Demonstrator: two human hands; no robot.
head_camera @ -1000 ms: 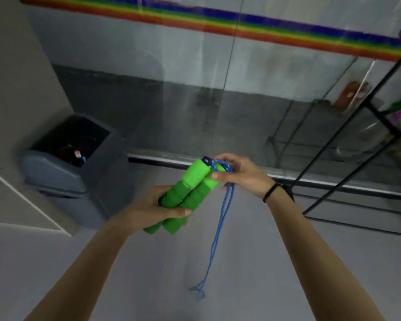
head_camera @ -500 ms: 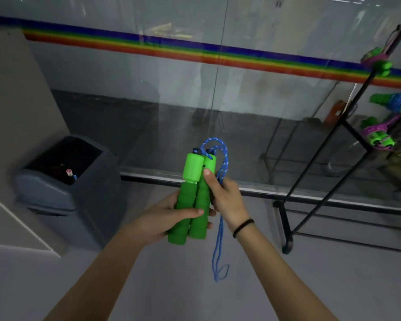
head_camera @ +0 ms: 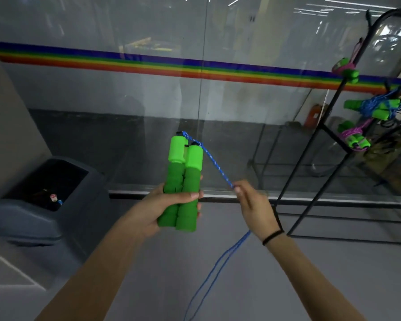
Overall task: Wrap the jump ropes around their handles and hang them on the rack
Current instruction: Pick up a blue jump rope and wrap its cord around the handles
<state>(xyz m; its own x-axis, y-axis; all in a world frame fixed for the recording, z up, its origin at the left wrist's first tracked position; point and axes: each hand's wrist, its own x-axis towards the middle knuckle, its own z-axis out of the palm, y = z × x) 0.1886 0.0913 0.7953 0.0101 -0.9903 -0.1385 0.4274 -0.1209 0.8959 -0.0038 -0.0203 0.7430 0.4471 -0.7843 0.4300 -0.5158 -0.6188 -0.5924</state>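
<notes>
Two green foam handles (head_camera: 182, 181) stand upright, side by side, at centre frame. Their blue cord (head_camera: 218, 167) runs taut down-right, then hangs doubled toward the bottom edge. At right, the black rack (head_camera: 304, 157) carries a blue-wrapped rope (head_camera: 375, 107).

Dark grey trash bin (head_camera: 30, 220) sits down left of the glass wall (head_camera: 116, 100), rainbow stripe (head_camera: 148, 65) running across that glass.

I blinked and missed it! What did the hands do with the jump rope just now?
The right hand moved away from the tops of the green handles, out to the right, pinching the blue rope and pulling it into a straight slanted line. The handles went from tilted to upright. The left hand still grips both handles, and the rope's tail still hangs down.
</notes>
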